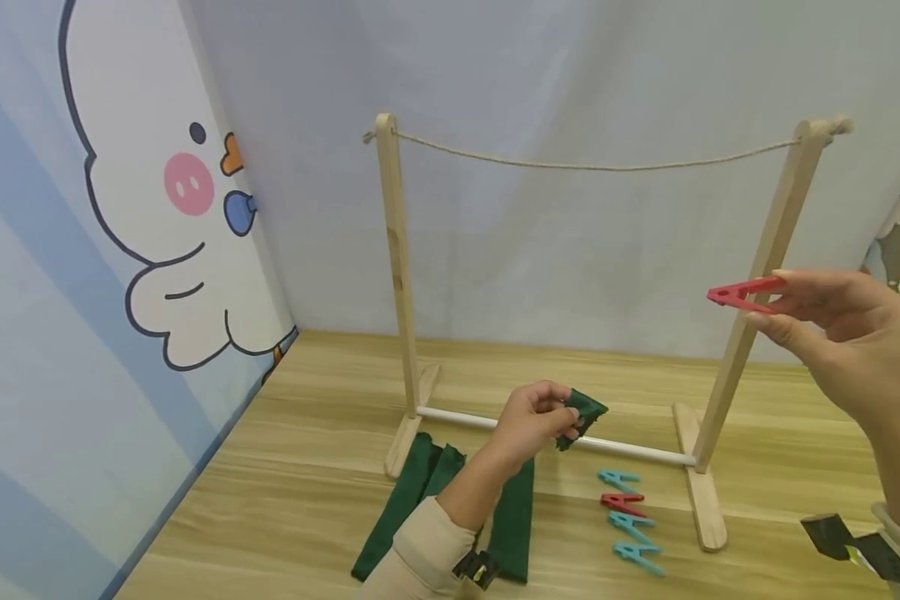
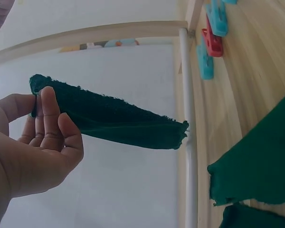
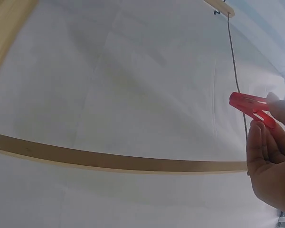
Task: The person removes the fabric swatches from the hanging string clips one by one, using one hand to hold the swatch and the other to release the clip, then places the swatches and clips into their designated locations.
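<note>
In the head view my left hand (image 1: 532, 421) pinches a small dark green cloth (image 1: 587, 410) in front of the rack's white lower bar. The left wrist view shows this cloth (image 2: 114, 118) hanging from the thumb and fingers of my left hand (image 2: 47, 137), its edge frayed. Higher up, beside the right wooden post, my right hand (image 1: 855, 333) holds a red clothespin (image 1: 742, 293) by its handle ends, its nose towards the left. The right wrist view has the same clothespin (image 3: 251, 108) between thumb and fingers of my right hand (image 3: 273, 156), apparently across the line.
A wooden rack with a rope (image 1: 570, 167) strung between its left post (image 1: 397, 267) and right post (image 1: 765, 233) stands on the table (image 1: 270, 467). More green cloths (image 1: 513, 525) lie near my left forearm. Several blue clothespins (image 1: 633, 554) and a red one (image 1: 622, 502) lie right of them.
</note>
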Available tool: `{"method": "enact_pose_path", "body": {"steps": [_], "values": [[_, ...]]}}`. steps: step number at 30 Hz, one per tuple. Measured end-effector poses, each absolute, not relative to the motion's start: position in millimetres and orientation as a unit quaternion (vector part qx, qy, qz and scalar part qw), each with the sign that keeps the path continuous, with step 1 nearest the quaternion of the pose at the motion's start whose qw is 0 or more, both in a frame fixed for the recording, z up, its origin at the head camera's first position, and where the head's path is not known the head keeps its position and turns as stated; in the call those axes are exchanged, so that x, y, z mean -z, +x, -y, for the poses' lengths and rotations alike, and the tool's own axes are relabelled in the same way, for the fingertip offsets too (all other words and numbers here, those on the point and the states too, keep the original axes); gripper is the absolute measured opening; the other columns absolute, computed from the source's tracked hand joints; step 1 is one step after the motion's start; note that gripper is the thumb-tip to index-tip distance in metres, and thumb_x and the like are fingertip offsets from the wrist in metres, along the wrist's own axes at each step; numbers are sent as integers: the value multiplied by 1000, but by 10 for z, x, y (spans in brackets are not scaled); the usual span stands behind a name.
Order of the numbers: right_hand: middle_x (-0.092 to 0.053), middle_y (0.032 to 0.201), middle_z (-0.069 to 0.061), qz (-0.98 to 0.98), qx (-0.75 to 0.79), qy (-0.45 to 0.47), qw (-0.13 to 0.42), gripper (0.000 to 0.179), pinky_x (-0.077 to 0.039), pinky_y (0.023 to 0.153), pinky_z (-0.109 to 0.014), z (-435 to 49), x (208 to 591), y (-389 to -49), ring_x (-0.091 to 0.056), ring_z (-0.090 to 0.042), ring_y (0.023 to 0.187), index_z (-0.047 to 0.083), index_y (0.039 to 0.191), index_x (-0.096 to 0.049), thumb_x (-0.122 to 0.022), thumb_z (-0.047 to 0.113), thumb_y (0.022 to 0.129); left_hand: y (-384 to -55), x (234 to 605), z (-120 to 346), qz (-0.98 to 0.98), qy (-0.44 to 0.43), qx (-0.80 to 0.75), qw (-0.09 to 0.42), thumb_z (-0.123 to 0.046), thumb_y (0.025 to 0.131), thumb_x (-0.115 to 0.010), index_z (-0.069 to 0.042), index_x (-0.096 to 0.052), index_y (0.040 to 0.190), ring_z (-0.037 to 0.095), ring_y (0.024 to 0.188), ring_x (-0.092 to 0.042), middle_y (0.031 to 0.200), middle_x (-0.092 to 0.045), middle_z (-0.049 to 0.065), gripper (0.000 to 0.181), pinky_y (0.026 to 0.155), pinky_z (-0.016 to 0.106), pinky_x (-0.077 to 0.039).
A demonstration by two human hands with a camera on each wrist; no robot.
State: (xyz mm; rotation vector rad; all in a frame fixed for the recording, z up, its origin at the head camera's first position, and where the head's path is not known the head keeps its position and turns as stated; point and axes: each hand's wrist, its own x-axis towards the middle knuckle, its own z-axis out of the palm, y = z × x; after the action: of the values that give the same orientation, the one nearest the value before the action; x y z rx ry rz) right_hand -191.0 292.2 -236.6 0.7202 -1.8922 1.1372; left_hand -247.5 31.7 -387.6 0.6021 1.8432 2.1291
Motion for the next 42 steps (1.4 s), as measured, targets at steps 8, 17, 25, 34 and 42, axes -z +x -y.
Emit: {"method": "enact_pose_path", "body": {"steps": [8,17,25,34,42], "values": [[-67,84,-3,755,-474,266,366,34,-48,68,-12,-2968,2621,-1812,-64,-5,70,-23,100,-57,-73,-15,70,-2471,3973,-280,-641,199,-731,124,1,88,-58,4,-59,104,16,66,-62,76,-58,3,16,76,46,-50],[-66,85,0,780,-485,219,328,34,-49,64,-13,-3068,2832,-1731,-63,-4,69,-19,102,-58,-68,-21,70,-2495,4061,-332,-617,204,-747,142,1,90,-58,6,-56,107,20,70,-64,81,-61,5,19,77,38,-52],[-65,88,-5,755,-544,233,282,38,-49,66,-17,-3125,2980,-1695,-65,-7,75,-17,105,-57,-64,-27,70,-2402,4242,-303,-628,178,-741,159,1,88,-59,2,-57,100,17,67,-64,79,-61,4,12,81,44,-50],[-65,93,-3,786,-534,184,253,37,-50,66,-17,-3178,3102,-1624,-65,-7,76,-15,109,-57,-62,-25,73,-2253,4287,-222,-629,153,-743,172,1,87,-61,5,-56,96,31,75,-66,84,-65,18,11,74,35,-53],[-64,95,-3,805,-523,169,226,38,-50,68,-17,-3203,3248,-1610,-64,-7,80,-11,111,-57,-60,-24,76,-2173,4314,-176,-666,140,-703,206,-3,88,-61,3,-61,96,18,67,-63,77,-62,6,10,71,40,-53]]}}
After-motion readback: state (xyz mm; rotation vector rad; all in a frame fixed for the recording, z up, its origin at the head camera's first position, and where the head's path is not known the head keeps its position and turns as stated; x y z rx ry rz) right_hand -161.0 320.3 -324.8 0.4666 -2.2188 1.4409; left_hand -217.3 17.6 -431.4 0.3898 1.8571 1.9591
